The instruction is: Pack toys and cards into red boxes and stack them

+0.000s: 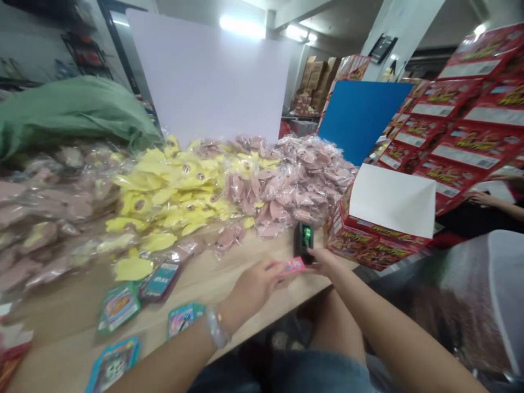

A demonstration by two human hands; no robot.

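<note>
Left hand (251,289), right hand (323,261): fingers pinched shut on small pink card (295,265). Black green-lit device (303,240) just beside, on pale wooden table (61,327).

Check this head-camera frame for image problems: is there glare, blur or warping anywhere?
In the head view, the ceiling lights flare white, the red cartons bow from wide-angle warping, and the pale shape at lower right is soft and blurred, while the left hand and right hand look fairly sharp.
</note>
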